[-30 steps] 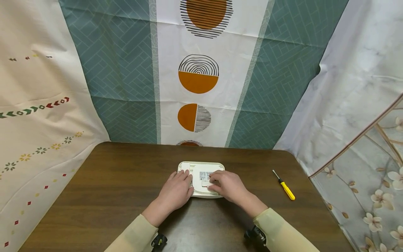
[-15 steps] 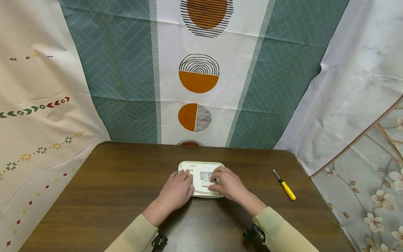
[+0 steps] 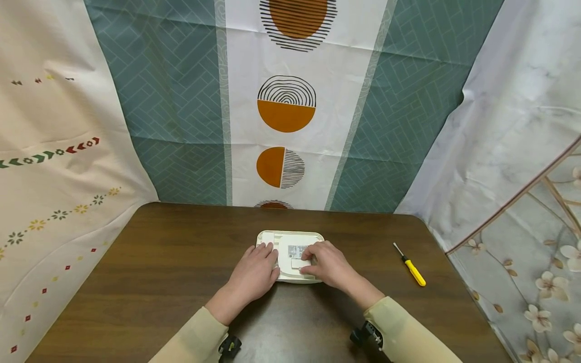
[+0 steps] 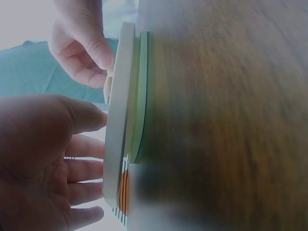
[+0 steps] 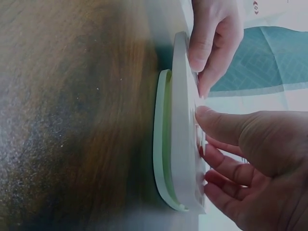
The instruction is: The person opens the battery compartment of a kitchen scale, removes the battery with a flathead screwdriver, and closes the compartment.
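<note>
A flat white plastic device (image 3: pixel 285 276) with rounded corners lies on the table, a printed label (image 3: pixel 294 251) on its upper face. My left hand (image 3: pixel 256 269) rests along its left side, fingers extended over the face and thumb at the surface. My right hand (image 3: pixel 328 263) pinches a small white rectangular cover (image 3: pixel 297 263) near the label between thumb and fingers. The left wrist view shows that cover (image 4: pixel 107 90) raised at an angle from the face. Beneath the device's white body (image 5: pixel 180 144), a pale green-tinted layer (image 5: pixel 161 144) faces the table.
A screwdriver (image 3: pixel 415 273) with a yellow handle lies on the brown wooden table (image 3: pixel 181 262), right of the device. Patterned cloth hangs (image 3: pixel 181 101) rise behind the table and on both sides.
The right fingers have shifted slightly at the small cover, which shows more plainly now. The left hand and the device stay in place.
</note>
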Demonstrator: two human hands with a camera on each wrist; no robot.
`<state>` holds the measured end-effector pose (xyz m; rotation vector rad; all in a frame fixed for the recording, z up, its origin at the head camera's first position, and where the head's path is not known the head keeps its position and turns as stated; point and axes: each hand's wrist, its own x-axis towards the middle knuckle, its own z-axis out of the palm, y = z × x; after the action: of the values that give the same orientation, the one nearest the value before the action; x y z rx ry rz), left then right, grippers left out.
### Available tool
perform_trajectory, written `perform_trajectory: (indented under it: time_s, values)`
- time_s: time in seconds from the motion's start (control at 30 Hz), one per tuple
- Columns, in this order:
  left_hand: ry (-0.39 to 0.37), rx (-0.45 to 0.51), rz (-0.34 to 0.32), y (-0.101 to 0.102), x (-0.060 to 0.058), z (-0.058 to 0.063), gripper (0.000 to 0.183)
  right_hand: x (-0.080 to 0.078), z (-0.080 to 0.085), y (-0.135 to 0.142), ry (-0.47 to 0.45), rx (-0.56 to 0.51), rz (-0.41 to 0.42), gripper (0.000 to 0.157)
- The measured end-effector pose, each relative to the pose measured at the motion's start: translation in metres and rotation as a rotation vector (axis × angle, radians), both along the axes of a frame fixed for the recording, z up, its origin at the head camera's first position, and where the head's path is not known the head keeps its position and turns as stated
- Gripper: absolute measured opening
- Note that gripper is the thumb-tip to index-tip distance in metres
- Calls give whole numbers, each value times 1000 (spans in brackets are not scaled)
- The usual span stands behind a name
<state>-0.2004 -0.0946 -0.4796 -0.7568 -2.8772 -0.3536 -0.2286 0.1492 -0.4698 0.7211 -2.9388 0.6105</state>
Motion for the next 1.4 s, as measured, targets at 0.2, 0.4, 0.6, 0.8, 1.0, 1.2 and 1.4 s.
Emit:
perform_trajectory:
  time_s: [0.2, 0.4, 0.6, 0.8, 1.0, 1.2, 1.4]
  values:
    - [0, -11, 1, 0, -4, -2, 45, 0, 0, 2, 35, -6, 40, 22]
    - [1, -12, -1, 0, -6, -4, 45, -1, -1, 3, 26, -20, 37, 21]
    - [-6, -15, 0, -1, -6, -5, 45, -2, -2, 5, -5, -57, 4, 21]
    - [-9, -9, 3, -2, -4, -4, 46, 0, -2, 9, -22, -102, -14, 22]
    - [-3, 4, 2, -2, -4, -5, 45, -1, 0, 15, -21, -121, -33, 24]
    - [-5, 5, 7, -2, -4, -6, 45, -3, 3, 25, 0, -132, -68, 22]
    - [0, 10, 2, -2, -4, -6, 45, -6, 4, 37, 32, -116, -86, 24]
